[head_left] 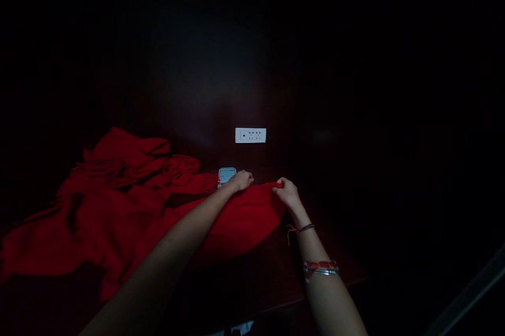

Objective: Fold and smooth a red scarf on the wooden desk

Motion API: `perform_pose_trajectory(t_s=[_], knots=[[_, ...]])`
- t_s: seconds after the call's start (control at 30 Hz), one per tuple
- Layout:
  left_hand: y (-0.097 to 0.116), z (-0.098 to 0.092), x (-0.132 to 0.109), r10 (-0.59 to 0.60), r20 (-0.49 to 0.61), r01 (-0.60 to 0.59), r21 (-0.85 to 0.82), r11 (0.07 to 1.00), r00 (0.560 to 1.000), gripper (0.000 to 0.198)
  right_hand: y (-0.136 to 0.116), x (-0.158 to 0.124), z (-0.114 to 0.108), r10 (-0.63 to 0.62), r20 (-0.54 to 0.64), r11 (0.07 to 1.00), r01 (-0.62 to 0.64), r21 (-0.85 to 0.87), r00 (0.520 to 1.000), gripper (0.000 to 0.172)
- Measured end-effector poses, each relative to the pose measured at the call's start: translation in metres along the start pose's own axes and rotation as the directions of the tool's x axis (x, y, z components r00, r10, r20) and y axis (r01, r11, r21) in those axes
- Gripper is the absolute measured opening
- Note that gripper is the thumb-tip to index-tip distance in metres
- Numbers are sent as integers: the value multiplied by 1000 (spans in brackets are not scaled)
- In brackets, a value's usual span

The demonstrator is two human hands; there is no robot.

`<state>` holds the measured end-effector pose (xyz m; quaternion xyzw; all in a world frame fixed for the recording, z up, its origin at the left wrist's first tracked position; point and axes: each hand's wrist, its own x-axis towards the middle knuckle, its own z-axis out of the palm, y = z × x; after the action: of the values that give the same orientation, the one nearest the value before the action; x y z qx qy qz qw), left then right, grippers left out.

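A large red scarf (252,215) with thin fringe strands lies spread and rumpled over a dark tabletop. My right hand (288,193) is closed on its far right corner, thumb and fingers pinching the cloth. At the scarf's upper edge, a short way to the left, my left hand (241,180) has its fingers curled down on the fabric; the fingertips are partly hidden. Between the two hands the edge runs fairly straight. The left part of the scarf is heaped in loose folds.
A phone (226,174) with a lit screen lies behind my left hand, beside the fringe. On the dark back wall is a white socket panel (250,135). The table's front edge (282,305) shows below. Most of the surroundings are too dark to make out.
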<state>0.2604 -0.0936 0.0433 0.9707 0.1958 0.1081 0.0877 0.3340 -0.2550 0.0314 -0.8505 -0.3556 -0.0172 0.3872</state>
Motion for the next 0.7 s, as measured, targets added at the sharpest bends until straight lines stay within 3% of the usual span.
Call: perform_pose_trajectory(t_s=[0.17, 0.3, 0.4, 0.5, 0.6, 0.7], knots=[[7, 21, 13, -63, 122, 78, -115, 990, 990, 10, -3, -9, -7, 122, -69, 955, -136, -265, 990, 24], [9, 21, 15, -65, 139, 101, -276, 956, 988, 15, -3, -15, -10, 110, -157, 895, -166, -413, 981, 24], [10, 7, 17, -43, 50, 61, -452, 890, 998, 11, -6, -16, -14, 52, -194, 915, -125, -383, 980, 19], [10, -7, 18, -49, -81, -8, -585, 811, 995, 23, -9, -17, -18, -3, -274, 944, -88, -317, 962, 17], [10, -9, 18, -64, -191, -75, -638, 766, 979, 39, -9, -17, -20, -9, -341, 955, -93, -280, 940, 21], [11, 6, 18, -64, -227, -95, -627, 774, 972, 52, -3, -15, -17, 114, -190, 934, -170, -313, 975, 31]])
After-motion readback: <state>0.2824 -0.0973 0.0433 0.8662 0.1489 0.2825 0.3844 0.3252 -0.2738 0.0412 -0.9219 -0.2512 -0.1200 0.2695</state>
